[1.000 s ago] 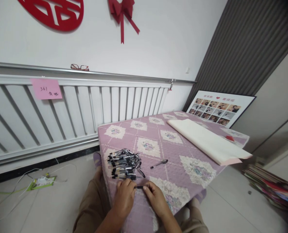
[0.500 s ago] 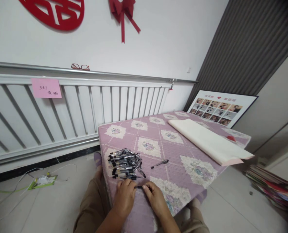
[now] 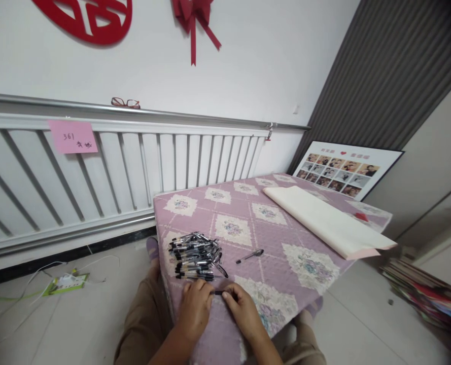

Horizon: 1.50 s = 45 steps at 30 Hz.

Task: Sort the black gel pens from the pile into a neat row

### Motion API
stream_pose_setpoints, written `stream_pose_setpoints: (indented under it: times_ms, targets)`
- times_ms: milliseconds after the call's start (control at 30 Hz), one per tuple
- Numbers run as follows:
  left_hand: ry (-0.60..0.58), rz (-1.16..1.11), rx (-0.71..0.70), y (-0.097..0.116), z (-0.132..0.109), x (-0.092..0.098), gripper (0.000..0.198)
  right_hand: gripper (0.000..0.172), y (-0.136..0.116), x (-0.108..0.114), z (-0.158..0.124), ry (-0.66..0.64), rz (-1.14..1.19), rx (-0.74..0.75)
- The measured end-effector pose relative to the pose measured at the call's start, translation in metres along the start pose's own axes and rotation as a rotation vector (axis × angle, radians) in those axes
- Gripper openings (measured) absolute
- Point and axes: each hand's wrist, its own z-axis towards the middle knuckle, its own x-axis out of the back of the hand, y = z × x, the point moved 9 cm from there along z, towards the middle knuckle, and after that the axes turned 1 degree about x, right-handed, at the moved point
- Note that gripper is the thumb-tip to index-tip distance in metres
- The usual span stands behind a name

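Note:
Between my two hands runs a pen (image 3: pixel 218 292), of which only a short dark stretch shows. My left hand (image 3: pixel 196 303) is closed around one end, and my right hand (image 3: pixel 239 307) pinches the other with thumb and finger. Just beyond my left hand lies a pile of clear-barrelled pens (image 3: pixel 197 257) with black caps or grips, most pointing sideways. A single pen (image 3: pixel 250 256) rests apart, slanting, to the right of the pile. All of these are on a purple flowered cloth (image 3: pixel 229 243) covering the table. My fingers hide both ends of the held pen.
A folded cream sheet (image 3: pixel 324 220) lies on the table's right side, with a small red item (image 3: pixel 361 217) near it. A photo board (image 3: pixel 339 170) leans at the far end. Behind stands a white radiator (image 3: pixel 168 157). A power strip (image 3: pixel 67 284) with cables lies on the floor at left.
Almost nothing differs. Both hands keep their grip on the pen in the same place, and the pile and the single pen have not moved. The camera view has shifted very slightly.

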Motion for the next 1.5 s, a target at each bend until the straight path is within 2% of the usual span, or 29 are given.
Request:
stream_pose_setpoints:
  times_ms: [100, 267, 367, 600, 767, 900, 1100, 1267, 1400, 1500]
  targets:
    - [0.002, -0.007, -0.006, 0.0, 0.0, 0.0, 0.024, 0.026, 0.003, 0.0, 0.001, 0.006, -0.027, -0.016]
    - [0.018, -0.017, -0.003, -0.002, 0.0, -0.001, 0.023, 0.019, 0.001, -0.002, 0.002, -0.021, 0.024, 0.006]
    - [0.012, -0.018, -0.014, 0.0, 0.0, 0.0, 0.024, 0.024, 0.002, -0.002, 0.001, -0.022, 0.012, -0.002]
    - [0.022, -0.042, 0.005, -0.001, 0.0, 0.003, 0.025, 0.029, 0.004, 0.005, 0.006, 0.071, 0.024, -0.017]
    - [0.054, -0.075, 0.022, -0.003, 0.001, 0.007, 0.029, 0.03, 0.013, 0.016, 0.017, 0.198, 0.071, -0.059]
    - [0.082, -0.112, 0.026, -0.004, 0.001, 0.009, 0.029, 0.031, 0.02, 0.022, 0.031, 0.285, -0.013, -0.063]
    - [0.104, -0.126, 0.014, -0.006, 0.002, 0.009, 0.027, 0.027, 0.017, 0.012, 0.058, 0.175, -0.27, -0.033]
    - [0.091, -0.132, 0.018, -0.007, 0.002, 0.007, 0.026, 0.016, 0.015, 0.006, 0.069, 0.131, -0.31, -0.052]
    - [0.089, -0.137, 0.018, -0.007, 0.002, 0.007, 0.029, 0.008, 0.014, 0.007, 0.068, 0.135, -0.302, -0.046]
    - [0.085, -0.131, 0.009, -0.006, 0.002, 0.007, 0.028, 0.016, 0.017, 0.017, 0.06, 0.176, -0.249, -0.041]
